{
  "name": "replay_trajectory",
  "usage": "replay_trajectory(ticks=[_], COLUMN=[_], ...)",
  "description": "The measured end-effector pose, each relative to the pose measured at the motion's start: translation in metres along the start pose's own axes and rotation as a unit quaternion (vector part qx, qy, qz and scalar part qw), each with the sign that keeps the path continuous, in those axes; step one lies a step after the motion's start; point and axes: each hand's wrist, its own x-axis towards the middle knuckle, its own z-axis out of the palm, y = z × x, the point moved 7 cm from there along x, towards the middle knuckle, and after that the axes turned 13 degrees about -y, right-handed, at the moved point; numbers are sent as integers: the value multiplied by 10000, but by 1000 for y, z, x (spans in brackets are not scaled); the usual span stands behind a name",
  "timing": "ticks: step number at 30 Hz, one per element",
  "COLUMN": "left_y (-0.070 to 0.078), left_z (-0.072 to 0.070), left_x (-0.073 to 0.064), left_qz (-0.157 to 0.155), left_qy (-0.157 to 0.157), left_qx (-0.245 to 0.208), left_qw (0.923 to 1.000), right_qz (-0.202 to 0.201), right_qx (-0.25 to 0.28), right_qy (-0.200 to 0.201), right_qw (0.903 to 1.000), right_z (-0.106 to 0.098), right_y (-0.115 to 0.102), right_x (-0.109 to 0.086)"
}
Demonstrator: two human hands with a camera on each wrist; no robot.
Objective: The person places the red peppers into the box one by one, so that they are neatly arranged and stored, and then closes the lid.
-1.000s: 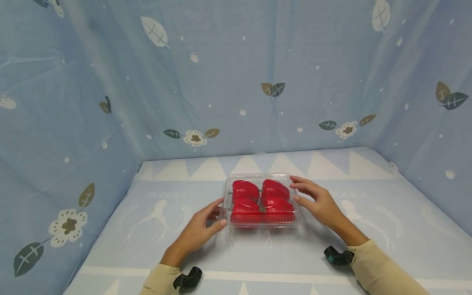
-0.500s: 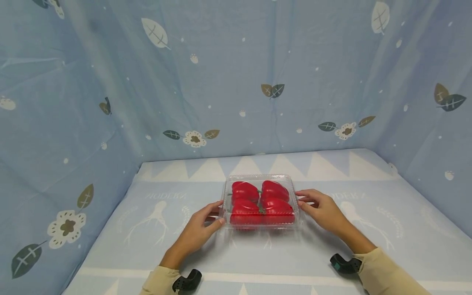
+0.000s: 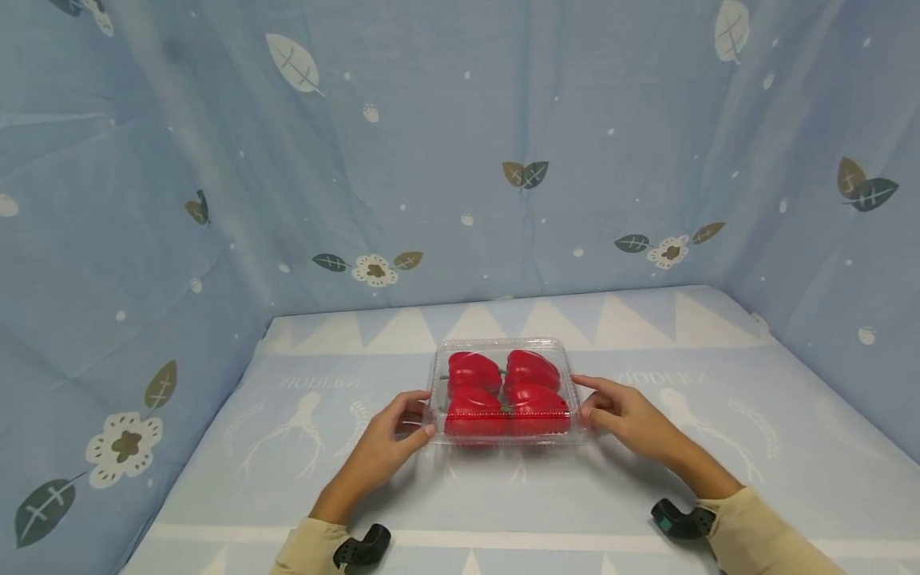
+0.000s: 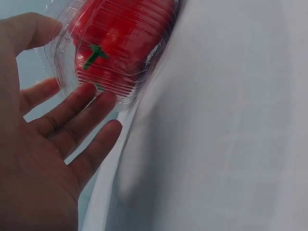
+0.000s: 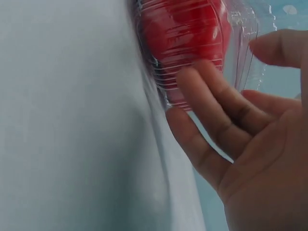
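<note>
A clear plastic clamshell box (image 3: 503, 438) lies on the table with its lid down, several red bell peppers (image 3: 474, 411) inside. At its left side is my left hand (image 3: 382, 447), thumb at the rim and fingertips against the ribbed wall. In the left wrist view, that hand's fingers (image 4: 98, 149) are spread and only slightly bent, and a green stem (image 4: 96, 55) shows through the plastic. My right hand (image 3: 632, 419) is at the opposite side, index fingertip near the rim. The right wrist view has its thumb (image 5: 276, 48) at the rim and its fingers (image 5: 207, 106) loosely extended beside the wall.
A pale blue and white patterned cloth (image 3: 302, 471) covers the table. Blue leaf-print curtains (image 3: 446, 144) enclose it at the back and both sides. Black wrist devices (image 3: 362, 547) sit at both cuffs.
My right hand has slid from the box's far right corner down along its right side, nearer to me. My left hand and the box have stayed almost in place.
</note>
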Motion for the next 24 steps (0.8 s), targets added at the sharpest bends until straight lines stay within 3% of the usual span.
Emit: replay_trajectory(ticks=[9, 18, 24], left_y=[-2, -1, -4], left_z=[2, 7, 10], left_x=[2, 3, 5], left_qz=[-46, 208, 176], left_qy=[-30, -202, -342], left_qx=[-437, -747, -1016], left_qw=[9990, 9968, 9941], right_qz=[-779, -707, -663], right_qx=[850, 1375, 1413], right_qy=[-726, -868, -882], right_qw=[9907, 9842, 9838], right_z=[10, 17, 18], right_y=[-2, 1, 1], right_x=[0, 0, 0])
